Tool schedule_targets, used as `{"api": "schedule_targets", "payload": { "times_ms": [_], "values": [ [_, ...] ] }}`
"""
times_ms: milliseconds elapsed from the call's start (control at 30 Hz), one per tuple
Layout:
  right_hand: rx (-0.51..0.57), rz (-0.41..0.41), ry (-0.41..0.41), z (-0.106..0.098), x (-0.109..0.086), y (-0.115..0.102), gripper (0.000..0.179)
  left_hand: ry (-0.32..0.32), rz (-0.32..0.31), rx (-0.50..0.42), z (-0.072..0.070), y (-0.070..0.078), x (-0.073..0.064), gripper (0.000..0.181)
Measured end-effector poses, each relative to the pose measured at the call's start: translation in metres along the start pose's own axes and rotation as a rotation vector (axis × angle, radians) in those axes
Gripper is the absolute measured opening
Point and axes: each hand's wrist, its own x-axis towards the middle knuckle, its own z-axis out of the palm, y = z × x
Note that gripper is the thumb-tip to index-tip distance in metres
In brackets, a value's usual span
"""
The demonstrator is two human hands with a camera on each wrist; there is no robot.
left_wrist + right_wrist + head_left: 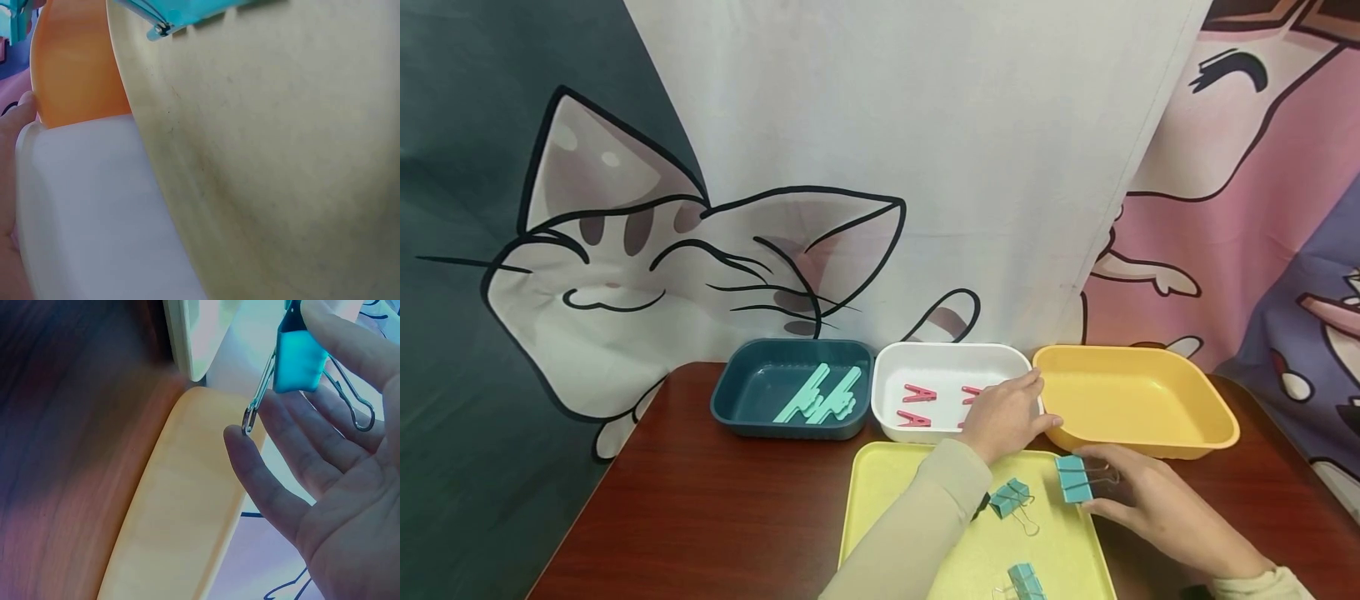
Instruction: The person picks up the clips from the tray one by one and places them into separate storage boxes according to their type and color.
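Clip (1073, 480), right hand (1157, 504), wristcam reveals seemingly splayed handles (257, 394)

The bare left hand (1006, 417) is partly covering two small pink plastic clips (972, 390) in the rounded white plastic bin (951, 356). The beige cloth sleeve (913, 533) is hiding part of the flat pale yellow tray (1063, 554). Beside the sleeve, a black thing (981, 506) is showing too little to name. The picture's near edge is cutting off that tray and the nearest teal metal binder clip (1026, 581).

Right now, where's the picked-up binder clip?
Head view, right of centre: the teal binder clip is in the right hand, by a corner of the pale yellow tray, near the golden basin.
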Motion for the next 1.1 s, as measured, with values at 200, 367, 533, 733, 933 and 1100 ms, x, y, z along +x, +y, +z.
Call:
{"api": "schedule_targets", "payload": {
  "times_ms": [200,367,533,733,933,1100],
  "values": [
    [-0.029,0.004,0.053,-0.003,0.003,-0.002,0.061,-0.001,-0.003,-0.008,-0.001,0.000,0.000,0.070],
    [-0.059,0.038,0.085,-0.007,0.005,-0.002,0.057,0.006,0.001,-0.005,-0.002,-0.001,-0.001,0.069],
    [-0.145,0.019,0.135,-0.009,0.008,-0.001,0.059,0.006,0.000,-0.013,-0.002,0.000,-0.001,0.069],
    [-0.151,0.011,0.156,-0.013,0.010,0.002,0.061,0.000,-0.005,-0.014,-0.001,0.000,-0.001,0.069],
    [-0.203,-0.004,0.191,-0.018,0.015,0.006,0.063,-0.010,-0.016,-0.029,-0.001,0.000,-0.001,0.069],
    [-0.210,-0.012,0.212,-0.020,0.020,0.012,0.063,-0.018,-0.023,-0.034,-0.002,0.000,0.000,0.069]
  ]
}}
